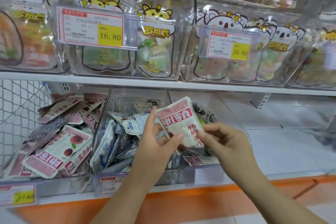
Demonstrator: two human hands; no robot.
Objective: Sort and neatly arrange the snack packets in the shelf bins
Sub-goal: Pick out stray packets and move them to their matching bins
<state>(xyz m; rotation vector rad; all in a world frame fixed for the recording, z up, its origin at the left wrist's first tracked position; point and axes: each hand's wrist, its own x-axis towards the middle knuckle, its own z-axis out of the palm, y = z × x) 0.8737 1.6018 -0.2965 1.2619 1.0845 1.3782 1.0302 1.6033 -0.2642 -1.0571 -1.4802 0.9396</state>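
Left hand [158,142]: fingers curled, thumb and forefinger pinching the lower left edge of a pink-and-white snack packet [179,122]. Right hand [225,142]: fingers curled, pinching the packet's lower right edge. Both forearms enter from the bottom of the frame and converge at centre. The packet is held upright, slightly tilted, at centre frame, in front of the clear bins on the lower shelf. The lower-left bin [54,186] holds a loose heap of matching pink packets [60,143]. The middle bin [101,132] holds blue-and-white packets [109,143], disordered. Upper-shelf bins carry price tags [109,37] reading 16.80.
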